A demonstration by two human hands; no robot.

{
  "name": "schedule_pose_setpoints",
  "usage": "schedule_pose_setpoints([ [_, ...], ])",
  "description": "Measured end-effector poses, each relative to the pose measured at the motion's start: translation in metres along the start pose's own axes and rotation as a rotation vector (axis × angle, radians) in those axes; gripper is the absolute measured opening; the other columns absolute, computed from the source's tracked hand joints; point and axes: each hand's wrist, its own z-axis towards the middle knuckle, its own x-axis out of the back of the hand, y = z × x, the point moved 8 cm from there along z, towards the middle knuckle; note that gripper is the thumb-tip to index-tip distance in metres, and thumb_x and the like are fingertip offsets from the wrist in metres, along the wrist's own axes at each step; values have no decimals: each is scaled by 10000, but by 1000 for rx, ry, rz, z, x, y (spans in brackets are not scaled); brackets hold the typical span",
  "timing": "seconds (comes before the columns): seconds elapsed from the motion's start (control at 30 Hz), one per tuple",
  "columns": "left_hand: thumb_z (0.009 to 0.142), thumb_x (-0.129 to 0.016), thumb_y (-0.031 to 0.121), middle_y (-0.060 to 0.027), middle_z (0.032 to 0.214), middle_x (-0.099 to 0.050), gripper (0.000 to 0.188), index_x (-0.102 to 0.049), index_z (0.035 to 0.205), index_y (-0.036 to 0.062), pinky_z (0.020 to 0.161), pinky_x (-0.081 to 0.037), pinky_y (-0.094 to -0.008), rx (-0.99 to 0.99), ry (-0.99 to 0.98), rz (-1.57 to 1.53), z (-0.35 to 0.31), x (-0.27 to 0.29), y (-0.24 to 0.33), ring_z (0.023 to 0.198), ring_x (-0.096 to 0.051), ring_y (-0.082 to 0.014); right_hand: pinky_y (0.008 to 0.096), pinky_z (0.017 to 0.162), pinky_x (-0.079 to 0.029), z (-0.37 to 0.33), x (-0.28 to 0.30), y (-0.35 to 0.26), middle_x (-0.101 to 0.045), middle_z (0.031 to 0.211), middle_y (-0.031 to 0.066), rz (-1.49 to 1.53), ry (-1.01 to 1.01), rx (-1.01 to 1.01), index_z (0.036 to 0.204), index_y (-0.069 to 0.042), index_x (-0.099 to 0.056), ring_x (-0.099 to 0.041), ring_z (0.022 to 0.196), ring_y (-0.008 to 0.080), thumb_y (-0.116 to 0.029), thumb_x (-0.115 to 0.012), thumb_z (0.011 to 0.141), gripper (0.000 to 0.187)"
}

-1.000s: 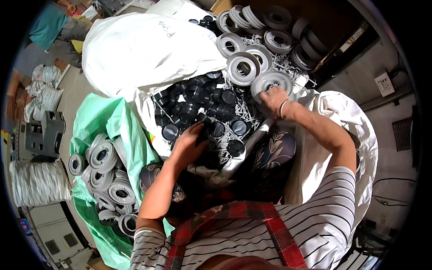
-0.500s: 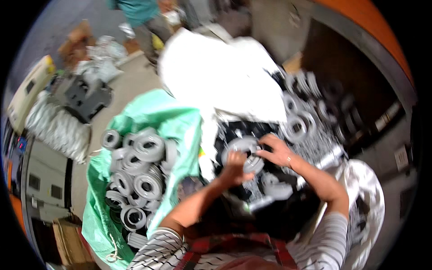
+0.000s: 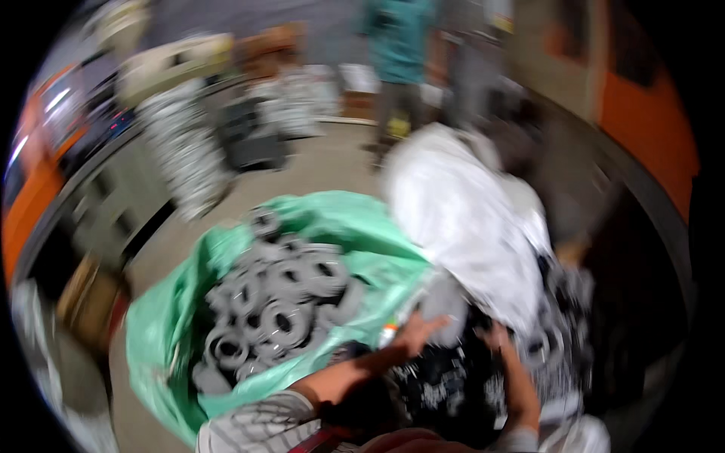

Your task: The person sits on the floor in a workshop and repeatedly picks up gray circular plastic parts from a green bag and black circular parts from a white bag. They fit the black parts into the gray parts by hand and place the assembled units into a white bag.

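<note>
A round grey plastic ring part (image 3: 444, 300) is tilted up at the right rim of the green sack, its details smeared by motion. My left hand (image 3: 418, 334) has its fingers against the lower edge of this part and holds it. To the right, my right hand (image 3: 495, 338) is apart from the part, beside the hanging white sack (image 3: 472, 226). Blur hides how its fingers are bent. Beneath my hands lies a heap of black and grey pieces (image 3: 445, 389). Many similar grey rings (image 3: 285, 321) fill the open green sack (image 3: 162, 340) on my left.
More grey rings (image 3: 544, 347) are piled right of the white sack. A person in a teal shirt (image 3: 400, 41) stands at the back. Stacked white sacks (image 3: 185, 151), a grey cabinet (image 3: 124, 208) and a cardboard box (image 3: 87, 302) are at the left.
The view has swung, so the green sack sits nearer the middle. Both hands were on a grey ring over the heap; now my left hand has it by the green sack and my right is apart.
</note>
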Motion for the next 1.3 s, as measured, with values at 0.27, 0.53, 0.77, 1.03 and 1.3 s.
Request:
schedule_pose_setpoints([
  [0.27,863,-588,172,-56,1035,-615,291,-580,1101,4,833,-469,-322,-609,510,-579,-13,201,219,918,-592,-175,386,931,-437,-11,-32,71,-477,1238,282,-153,112,-450,1144,1,-555,-502,1130,384,-220,-823,560,680],
  [0.53,805,-678,247,-130,983,-622,388,-568,1040,-42,819,-481,-354,-573,442,-328,-35,182,254,903,-603,-221,282,707,-457,-23,45,-70,-649,902,103,607,180,-313,1009,44,-628,-563,768,156,-392,-703,756,509],
  [0.77,881,-585,173,-157,1023,-617,371,-489,1156,-57,815,-514,-370,499,-83,-720,-43,-14,65,919,-621,-233,246,693,-453,-91,111,-183,-593,1030,78,794,397,76,983,4,-571,-512,764,101,-167,-816,616,474],
  [1.03,870,-595,160,-126,1106,-593,420,-476,1223,-32,850,-485,-378,483,-290,-395,-73,-45,5,965,-599,-232,390,937,-413,-122,46,-182,-409,1113,228,117,-90,-119,1243,-10,-411,-445,1084,390,-247,-769,585,786],
  [1.3,797,-693,232,-55,947,-621,387,-588,1065,-26,736,-458,-275,507,-321,-325,-75,-37,13,822,-582,-138,419,922,-404,-125,34,-197,-438,1123,200,70,-40,213,1195,23,-388,-426,1075,397,-144,-768,593,731],
])
